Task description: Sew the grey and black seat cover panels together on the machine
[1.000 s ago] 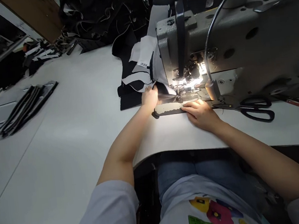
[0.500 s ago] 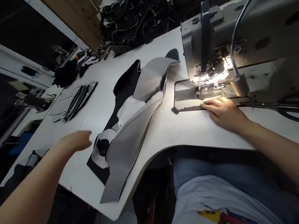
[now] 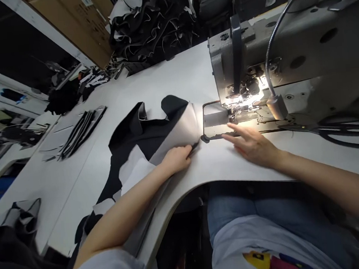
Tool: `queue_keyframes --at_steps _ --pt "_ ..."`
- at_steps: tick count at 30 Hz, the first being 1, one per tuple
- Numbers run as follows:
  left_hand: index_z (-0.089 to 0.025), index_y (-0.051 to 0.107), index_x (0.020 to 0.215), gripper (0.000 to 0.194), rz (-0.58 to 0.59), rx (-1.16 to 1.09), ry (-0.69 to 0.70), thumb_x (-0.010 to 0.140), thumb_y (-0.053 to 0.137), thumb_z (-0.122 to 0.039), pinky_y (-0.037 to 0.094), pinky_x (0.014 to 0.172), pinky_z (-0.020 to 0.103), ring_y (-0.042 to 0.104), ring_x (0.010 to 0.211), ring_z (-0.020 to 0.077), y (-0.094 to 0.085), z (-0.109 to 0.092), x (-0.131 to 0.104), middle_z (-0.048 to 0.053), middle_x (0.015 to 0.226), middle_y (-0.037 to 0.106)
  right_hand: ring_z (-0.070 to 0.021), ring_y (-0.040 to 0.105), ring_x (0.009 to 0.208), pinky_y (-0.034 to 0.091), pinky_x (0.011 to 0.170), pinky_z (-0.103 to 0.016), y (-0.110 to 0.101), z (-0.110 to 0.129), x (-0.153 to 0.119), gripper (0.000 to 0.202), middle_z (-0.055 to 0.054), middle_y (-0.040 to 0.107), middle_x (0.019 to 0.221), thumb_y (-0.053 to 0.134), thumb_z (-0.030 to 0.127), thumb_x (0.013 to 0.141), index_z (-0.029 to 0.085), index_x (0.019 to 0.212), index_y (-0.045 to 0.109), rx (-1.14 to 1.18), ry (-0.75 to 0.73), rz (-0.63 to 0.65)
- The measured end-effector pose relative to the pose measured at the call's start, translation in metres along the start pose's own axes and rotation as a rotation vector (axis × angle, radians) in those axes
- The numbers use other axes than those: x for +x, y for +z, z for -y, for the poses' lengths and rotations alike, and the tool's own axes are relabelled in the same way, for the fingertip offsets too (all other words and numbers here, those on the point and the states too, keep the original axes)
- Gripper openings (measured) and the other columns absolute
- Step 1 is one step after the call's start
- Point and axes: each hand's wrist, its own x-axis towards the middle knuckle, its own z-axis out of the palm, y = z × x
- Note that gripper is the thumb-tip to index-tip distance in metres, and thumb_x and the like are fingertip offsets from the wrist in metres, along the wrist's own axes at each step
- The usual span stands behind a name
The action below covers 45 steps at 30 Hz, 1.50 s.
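Left hand (image 3: 177, 159) with fingers bent closed on the edge of black-and-grey layered fabric (image 3: 153, 130), which lies left of a grey metal sewing machine (image 3: 311, 54), not under its lit needle area (image 3: 232, 111), while the right hand (image 3: 257, 147), fingers parted, holds nothing nearby

hands (image 3: 178, 159) by sewing machine (image 3: 263, 54), apparently gripping fabric (image 3: 154, 132)
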Motion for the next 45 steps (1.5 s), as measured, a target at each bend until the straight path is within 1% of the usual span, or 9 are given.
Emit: queue_keyframes --at_steps 3,5,7,11,14,19,30,41,45 --pt "-0.021 0.06 0.085 0.01 0.176 -0.132 0.316 0.077 0.053 -0.019 0.042 0.059 0.029 0.066 0.072 0.0219 -0.017 -0.015 -0.01 0.003 0.082 0.07 -0.0345 0.036 0.14 0.038 0.109 -0.055 0.016 0.016 0.023 0.056 -0.019 0.036 0.153 0.054 0.014 0.09 0.017 0.145 0.044 0.026 -0.081 0.045" --pt "-0.022 0.059 0.079 0.005 0.278 -0.184 0.464 0.078 0.054 -0.021 0.037 0.052 0.027 0.061 0.062 0.0179 -0.03 -0.03 -0.018 0.0 0.072 0.067 -0.0306 0.042 0.137 0.038 0.11 -0.052 0.03 0.02 0.036 0.055 -0.018 0.045 0.148 0.051 0.012 0.09 0.013 0.144 0.044 0.089 -0.101 0.118" --pt "-0.022 0.06 0.078 0.009 0.219 -0.173 0.513 0.083 0.053 -0.024 0.037 0.051 0.027 0.058 0.057 0.0161 -0.042 -0.044 -0.016 -0.001 0.068 0.066 -0.0253 0.051 0.13 0.042 0.109 -0.045 0.043 0.021 0.045 0.048 -0.016 0.055 0.14 0.047 0.009 0.09 0.01 0.138 0.049 0.155 -0.119 0.205" --pt "-0.019 0.067 0.099 0.024 -0.318 -0.11 0.375 0.094 0.043 -0.023 0.049 0.076 0.031 0.064 0.09 0.0223 -0.047 -0.055 0.03 0.008 0.098 0.072 -0.0272 0.061 0.117 0.044 0.107 -0.044 0.05 0.019 0.044 0.031 -0.018 0.067 0.121 0.054 0.013 0.088 0.006 0.116 0.064 0.134 -0.144 0.276" --pt "-0.017 0.061 0.127 0.038 -0.485 -0.126 0.258 0.093 0.044 -0.017 0.045 0.097 0.043 0.052 0.125 0.0312 -0.036 -0.055 0.086 0.012 0.135 0.06 -0.0281 0.063 0.113 0.049 0.103 -0.041 0.039 0.022 0.034 0.029 -0.021 0.067 0.118 0.048 0.006 0.089 0.002 0.112 0.066 -0.006 -0.17 0.217" --pt "-0.025 0.053 0.139 0.045 -0.484 -0.174 0.213 0.095 0.045 -0.028 0.042 0.099 0.058 0.041 0.136 0.0379 -0.017 -0.066 0.128 0.006 0.151 0.045 -0.029 0.064 0.11 0.053 0.098 -0.039 0.015 0.026 0.01 0.031 -0.022 0.068 0.115 0.042 0.003 0.091 -0.001 0.109 0.067 -0.157 -0.177 0.133" --pt "-0.027 0.058 0.133 0.041 -0.52 -0.224 0.211 0.094 0.047 -0.029 0.042 0.098 0.054 0.045 0.133 0.0352 -0.019 -0.074 0.133 0.007 0.145 0.052 -0.0281 0.062 0.117 0.054 0.102 -0.04 0.006 0.013 0.004 0.039 -0.019 0.067 0.12 0.035 0.0 0.092 0.002 0.114 0.066 -0.065 -0.133 0.112" --pt "-0.027 0.052 0.139 0.043 -0.448 -0.154 0.162 0.098 0.039 -0.032 0.039 0.104 0.05 0.04 0.138 0.0289 -0.027 -0.076 0.126 0.003 0.152 0.044 -0.0293 0.053 0.128 0.048 0.109 -0.045 0.011 0.014 -0.001 0.045 -0.018 0.061 0.131 0.036 0.0 0.088 0.002 0.127 0.059 -0.012 -0.026 0.118" --pt "-0.029 0.05 0.141 0.045 -0.445 -0.135 0.168 0.098 0.038 -0.034 0.04 0.103 0.049 0.039 0.139 0.0287 -0.026 -0.074 0.126 0.003 0.154 0.042 -0.0298 0.054 0.127 0.053 0.103 -0.042 -0.011 0.033 -0.034 0.042 -0.021 0.058 0.134 0.046 0.01 0.093 0.003 0.133 0.054 -0.015 0.066 0.042"
